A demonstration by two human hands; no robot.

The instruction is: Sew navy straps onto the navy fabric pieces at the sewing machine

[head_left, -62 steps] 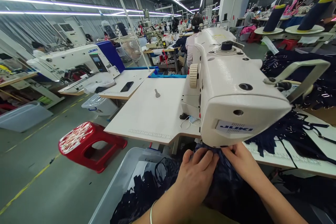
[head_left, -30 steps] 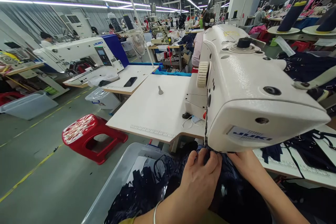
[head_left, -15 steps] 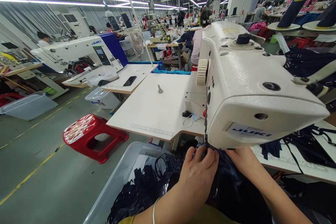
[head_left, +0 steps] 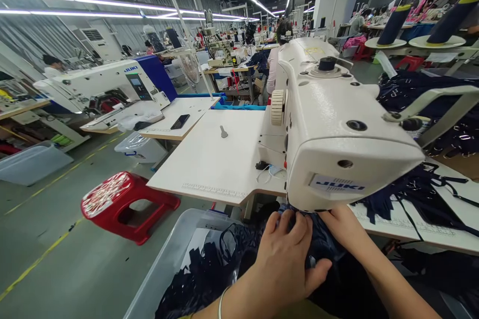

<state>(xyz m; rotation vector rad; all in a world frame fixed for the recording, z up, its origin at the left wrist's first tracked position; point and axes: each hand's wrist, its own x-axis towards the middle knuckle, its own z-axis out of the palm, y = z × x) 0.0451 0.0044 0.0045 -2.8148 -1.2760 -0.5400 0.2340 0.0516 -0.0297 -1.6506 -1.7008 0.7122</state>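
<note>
The grip of the left hand is clamped on the dark fabric, fingers over it and thumb alongside, apparently to keep it flat just in front of the sewing machine. The right hand is laid on the same fabric. Its grip cannot be judged, since the fingertips are hidden beneath the machine. A plastic bin is set to the machine's left, below the counter.

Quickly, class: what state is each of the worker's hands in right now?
Left hand: open, fingers pressing on the dark fabric.
Right hand: on the same fabric; fingertips hidden under the sewing machine, grip cannot be told.
</note>
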